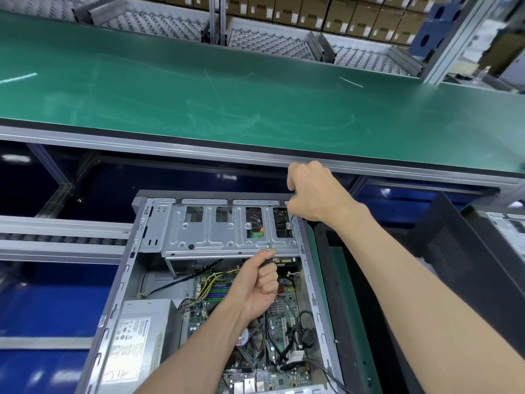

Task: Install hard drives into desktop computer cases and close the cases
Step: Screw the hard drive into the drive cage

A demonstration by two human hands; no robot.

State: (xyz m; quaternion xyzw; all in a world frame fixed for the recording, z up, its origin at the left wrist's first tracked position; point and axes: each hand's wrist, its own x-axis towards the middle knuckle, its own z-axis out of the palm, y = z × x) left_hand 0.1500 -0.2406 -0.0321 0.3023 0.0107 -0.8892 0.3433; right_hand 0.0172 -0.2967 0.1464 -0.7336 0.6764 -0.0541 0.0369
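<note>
An open grey desktop case (128,268) lies in front of me below the bench edge. Its metal drive cage (204,237) spans the far end, and a hard drive (254,216) shows through the cage's right-hand openings. My right hand (312,191) is above the cage's right end and grips a screwdriver (290,218), whose tip is down on the cage beside the case wall. My left hand (261,282) is inside the case just under the cage's near edge, fingers curled round a small dark part that I cannot identify.
The power supply (136,336) fills the case's near left and the motherboard (284,308) with loose cables its right. A green conveyor belt (255,95) runs across above. A black panel (355,308) and a dark case (454,251) stand to the right, and a roller rail (56,240) to the left.
</note>
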